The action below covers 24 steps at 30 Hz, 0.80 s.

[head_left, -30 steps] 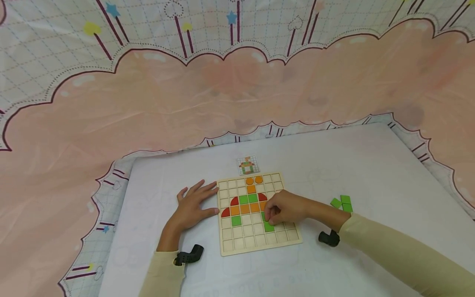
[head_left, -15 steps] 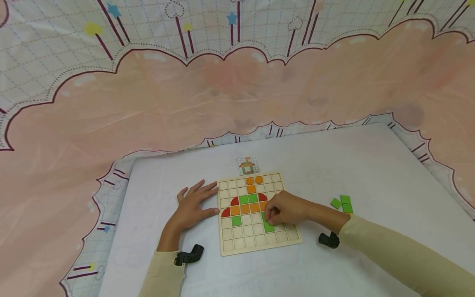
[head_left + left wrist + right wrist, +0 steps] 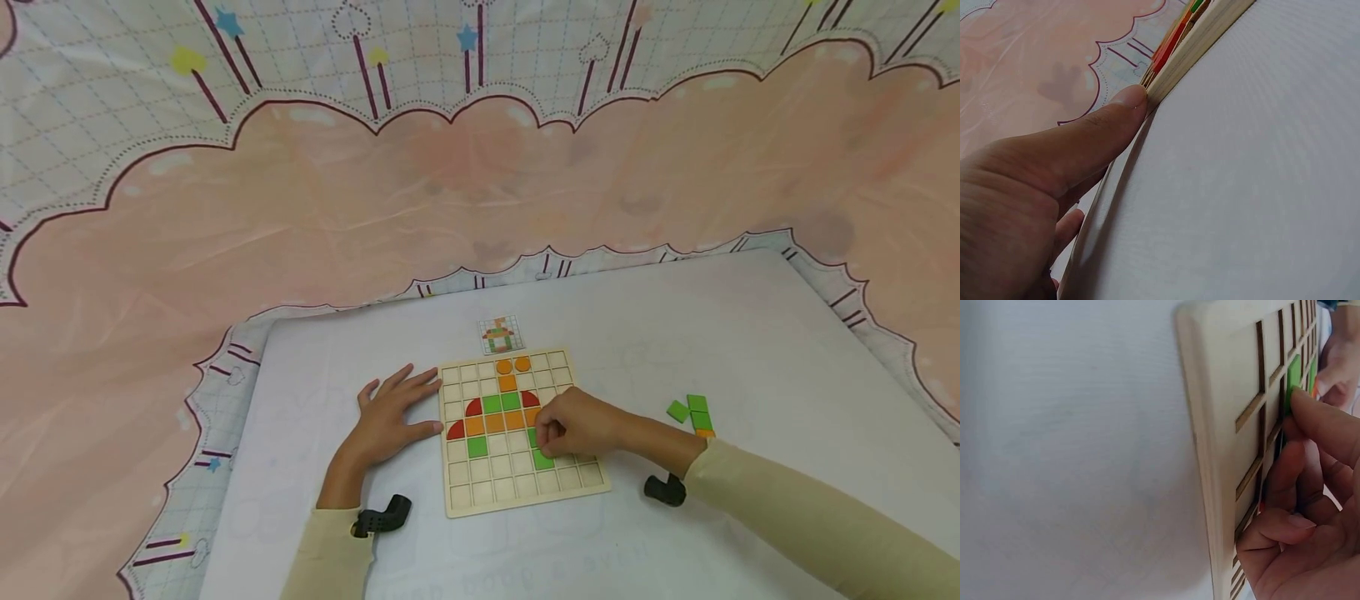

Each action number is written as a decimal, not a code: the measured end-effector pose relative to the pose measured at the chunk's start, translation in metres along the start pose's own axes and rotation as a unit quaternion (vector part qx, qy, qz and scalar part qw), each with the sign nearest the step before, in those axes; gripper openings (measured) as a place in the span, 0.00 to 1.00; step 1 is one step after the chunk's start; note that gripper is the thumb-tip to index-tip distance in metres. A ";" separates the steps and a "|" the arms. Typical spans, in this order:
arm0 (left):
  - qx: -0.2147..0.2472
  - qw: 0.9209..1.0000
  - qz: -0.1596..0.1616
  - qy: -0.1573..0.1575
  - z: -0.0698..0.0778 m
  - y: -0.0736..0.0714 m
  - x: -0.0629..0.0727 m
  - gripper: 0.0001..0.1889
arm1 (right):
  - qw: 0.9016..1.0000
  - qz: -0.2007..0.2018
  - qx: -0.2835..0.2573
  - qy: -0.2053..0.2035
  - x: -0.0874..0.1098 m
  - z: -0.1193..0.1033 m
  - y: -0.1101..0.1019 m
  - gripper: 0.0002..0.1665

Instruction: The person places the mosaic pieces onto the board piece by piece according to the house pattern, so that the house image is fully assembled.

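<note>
A wooden grid board point(image 3: 483, 494) lies on the white table, holding green, orange and red tiles in its cells. My left hand point(image 3: 390, 421) rests at its left side with fingers spread. In the left wrist view the left thumb point(image 3: 1107, 125) presses against the board's edge. My right hand point(image 3: 581, 421) is over the right part of the board, fingers curled. Its thumb and fingertips are at a green square tile point(image 3: 543, 460), which the right wrist view shows under the thumb tip. Another green tile above it is partly covered by the hand.
A small pattern card point(image 3: 501, 334) lies just beyond the board. To the right are several loose green tiles point(image 3: 697, 403) and an orange tile point(image 3: 704, 433) partly hidden by the right sleeve. A patterned cloth point(image 3: 480, 183) hangs behind the white table point(image 3: 337, 358).
Both hands stay nearly still on the board. The right sleeve has shifted slightly, showing more of the orange tile beside the loose green ones.
</note>
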<state>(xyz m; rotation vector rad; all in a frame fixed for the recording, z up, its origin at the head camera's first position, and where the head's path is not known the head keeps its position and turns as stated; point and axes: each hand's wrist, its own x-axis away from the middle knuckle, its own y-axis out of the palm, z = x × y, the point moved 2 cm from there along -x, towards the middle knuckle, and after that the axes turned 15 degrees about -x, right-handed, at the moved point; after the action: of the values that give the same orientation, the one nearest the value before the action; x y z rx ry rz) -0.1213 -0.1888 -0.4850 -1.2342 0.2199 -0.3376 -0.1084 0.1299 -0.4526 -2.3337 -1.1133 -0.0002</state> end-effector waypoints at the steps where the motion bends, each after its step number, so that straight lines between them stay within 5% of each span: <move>1: 0.000 1.000 0.000 0.000 0.000 0.000 0.000 0.38 | 1.000 0.002 0.001 0.000 0.001 0.000 0.000 0.09; 12: 0.000 1.000 0.001 0.001 -0.001 0.001 -0.001 0.38 | 1.000 0.025 0.006 0.002 0.018 0.007 -0.012 0.09; 24: -0.004 1.000 0.003 0.004 -0.002 0.002 -0.002 0.38 | 0.996 0.077 0.007 0.053 0.059 0.025 -0.070 0.03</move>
<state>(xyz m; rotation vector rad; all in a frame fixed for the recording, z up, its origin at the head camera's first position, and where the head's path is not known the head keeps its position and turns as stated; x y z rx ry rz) -0.1231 -0.1892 -0.4870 -1.2405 0.2327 -0.3361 -0.1252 0.2199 -0.4274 -2.3723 -0.8787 -0.0592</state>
